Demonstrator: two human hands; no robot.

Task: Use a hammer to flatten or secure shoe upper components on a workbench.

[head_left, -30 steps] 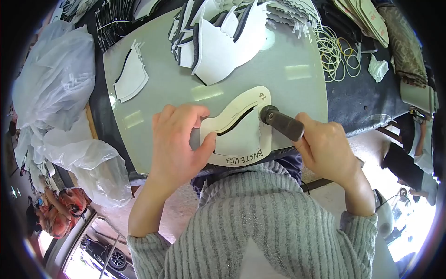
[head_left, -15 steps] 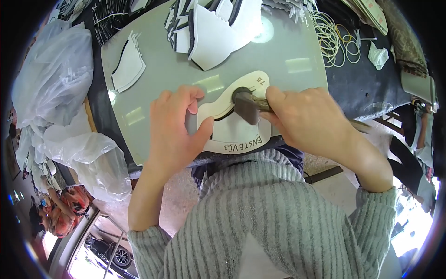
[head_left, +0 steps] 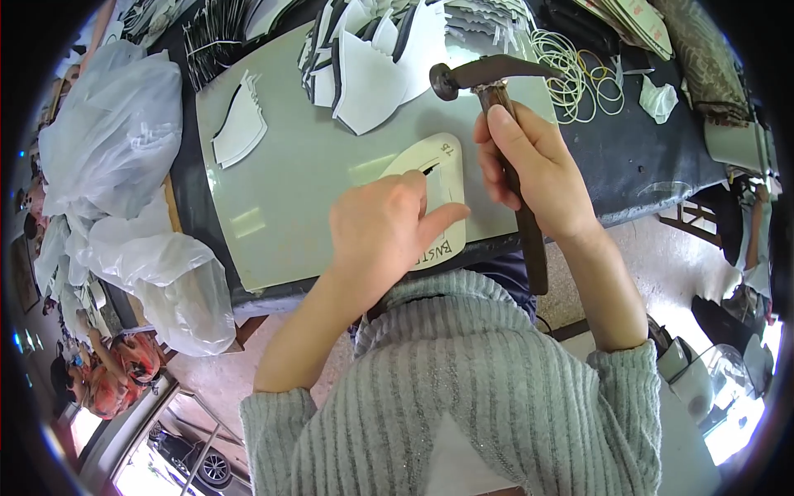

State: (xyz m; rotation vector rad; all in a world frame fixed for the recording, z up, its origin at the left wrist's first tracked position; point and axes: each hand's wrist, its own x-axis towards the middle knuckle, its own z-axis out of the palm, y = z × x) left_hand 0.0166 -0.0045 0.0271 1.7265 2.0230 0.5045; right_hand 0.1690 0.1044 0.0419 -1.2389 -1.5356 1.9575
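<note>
L hand [head_left: 382,223] rests palm-down over the cream template [head_left: 430,149], thumb spread away from index finger; its other fingertips are hidden, so can't tell how they press. The template, w/ a white cut piece [head_left: 440,186] and a short black strip [head_left: 429,170] showing, lies partly under this hand, nr the bench's front edge. R hand [head_left: 538,165] is wrapped round a wood-handled hammer [head_left: 495,74], thumb along the shaft, head up past the fingers, butt below the wrist.

Surface: grey-green board [head_left: 289,215], glossy w/ light reflections, under & around L hand; it sits on a black-covered bench [head_left: 612,165], which shows R of R hand. Ahead of L hand: pile of white pieces w/ black edging [head_left: 372,78]. Farther L & ahead: small white stack [head_left: 240,128], then bundled black strips [head_left: 215,45] at far edge. Beyond R hand, to its R: coiled pale cord [head_left: 571,74], crumpled whitish wad [head_left: 658,101], stacked cream boards [head_left: 633,25], patterned fabric roll [head_left: 707,54].

Room: well L of L hand, big translucent plastic bags [head_left: 107,132] bulge by the bench. Lower L, past L forearm, a person in orange-red [head_left: 120,376], metal rails & a car wheel [head_left: 215,465]. Far R of R hand, another person, partly seen, dk trousers. Pale floor [head_left: 571,281] shows below R hand, bright light beyond R forearm.
</note>
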